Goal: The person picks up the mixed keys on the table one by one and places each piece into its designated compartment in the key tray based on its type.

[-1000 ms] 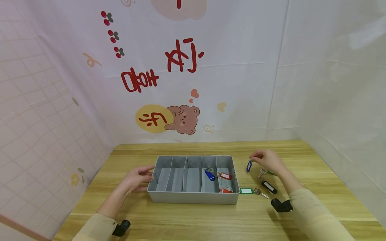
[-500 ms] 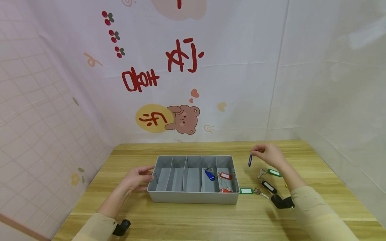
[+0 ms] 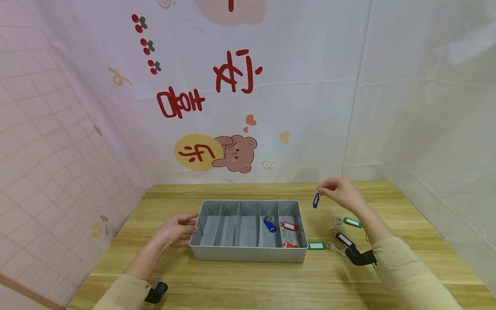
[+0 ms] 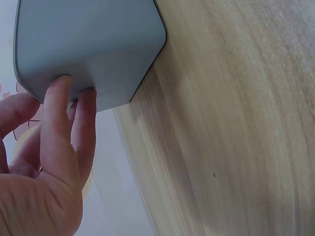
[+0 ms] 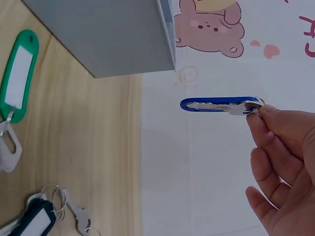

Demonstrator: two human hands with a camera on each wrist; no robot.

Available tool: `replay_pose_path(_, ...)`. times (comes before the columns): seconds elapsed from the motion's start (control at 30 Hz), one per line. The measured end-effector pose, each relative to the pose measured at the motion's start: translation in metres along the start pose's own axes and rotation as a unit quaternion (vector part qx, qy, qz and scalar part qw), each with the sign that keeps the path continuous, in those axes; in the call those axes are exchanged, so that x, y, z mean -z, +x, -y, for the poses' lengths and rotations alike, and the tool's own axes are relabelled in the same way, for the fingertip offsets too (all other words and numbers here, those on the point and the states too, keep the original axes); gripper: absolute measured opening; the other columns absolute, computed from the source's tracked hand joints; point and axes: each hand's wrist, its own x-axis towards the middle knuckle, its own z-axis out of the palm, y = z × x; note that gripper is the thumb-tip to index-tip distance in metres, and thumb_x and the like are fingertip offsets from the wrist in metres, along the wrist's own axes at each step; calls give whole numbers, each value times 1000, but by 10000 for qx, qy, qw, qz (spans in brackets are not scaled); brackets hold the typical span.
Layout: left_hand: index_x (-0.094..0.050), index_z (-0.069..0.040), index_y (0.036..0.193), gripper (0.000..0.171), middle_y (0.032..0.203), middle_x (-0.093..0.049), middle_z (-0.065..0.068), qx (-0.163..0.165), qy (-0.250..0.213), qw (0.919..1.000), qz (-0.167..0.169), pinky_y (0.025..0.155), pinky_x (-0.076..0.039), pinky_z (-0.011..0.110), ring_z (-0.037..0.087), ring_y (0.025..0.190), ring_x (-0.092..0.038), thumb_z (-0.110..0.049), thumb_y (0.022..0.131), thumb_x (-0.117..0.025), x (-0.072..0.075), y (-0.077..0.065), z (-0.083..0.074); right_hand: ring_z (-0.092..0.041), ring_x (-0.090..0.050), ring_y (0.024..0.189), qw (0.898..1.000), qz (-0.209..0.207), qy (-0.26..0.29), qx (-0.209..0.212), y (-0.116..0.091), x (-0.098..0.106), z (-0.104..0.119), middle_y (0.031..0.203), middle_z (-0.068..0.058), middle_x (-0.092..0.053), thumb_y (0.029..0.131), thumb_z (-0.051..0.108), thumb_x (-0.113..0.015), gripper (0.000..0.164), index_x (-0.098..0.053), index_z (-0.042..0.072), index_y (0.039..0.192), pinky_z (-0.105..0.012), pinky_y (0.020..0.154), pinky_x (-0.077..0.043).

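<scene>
The step in hand looks like bringing a blue plastic key tag with a silver key [image 3: 316,200] over to a grey plastic tray with five compartments [image 3: 249,254]. The tag hangs in the air beyond the tray's right end, apart from it, the thumb and fingers of the right hand [image 3: 345,193] pinching it at its metal ring. The left hand [image 3: 176,229] rests extended fingertips against the tray's left end wall. The next move probably calls for a leftward pass clear of the rim, then a release low over a compartment, perhaps the second from the right, where another blue key tag [image 3: 269,224] lies.

Compared with one second ago, the right hand and its tag are higher and slightly farther left, and the green key tag with a white label [image 3: 353,222] on the wooden table [image 3: 240,284], partly hidden then, now shows fully. The left hand and tray look unchanged.
</scene>
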Motion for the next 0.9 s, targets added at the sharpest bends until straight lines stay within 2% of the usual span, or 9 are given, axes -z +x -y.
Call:
replay_pose_path(0.2,-44,3,146,58,131,-53,31,-10,-77,9999,70,73,-59,43,35,103,-65,2,92,-65,1,0,-1,-24,-64,85,10000,-29,-16,39,2,4,14,91,-1,-72,95,26,-69,20,-77,9,101,-43,72,-51)
replay_pose_path(0.4,-44,3,146,58,130,-55,30,30,-84,9999,45,72,-60,43,34,101,-66,3,92,-65,1,0,-1,-20,-64,82,9999,-85,81,94,4,2,26,87,2,-72,94,25,-70,17,-77,10,97,-38,70,-49)
replay_pose_path(0.6,-44,2,147,58,129,-55,29,96,-131,9999,35,72,-59,43,32,100,-66,3,92,-65,1,2,0,-20,-63,82,9993,-49,349,114,5,-1,37,86,1,-72,95,26,-70,18,-77,9,98,-36,69,-48)
replay_pose_path(0.9,-43,2,147,58,131,-52,32,-9,-101,9999,85,73,-59,45,34,101,-65,2,93,-64,2,2,1,-19,-62,83,9982,-42,585,95,7,-6,53,86,2,-71,94,28,-70,18,-76,12,97,-36,69,-47)
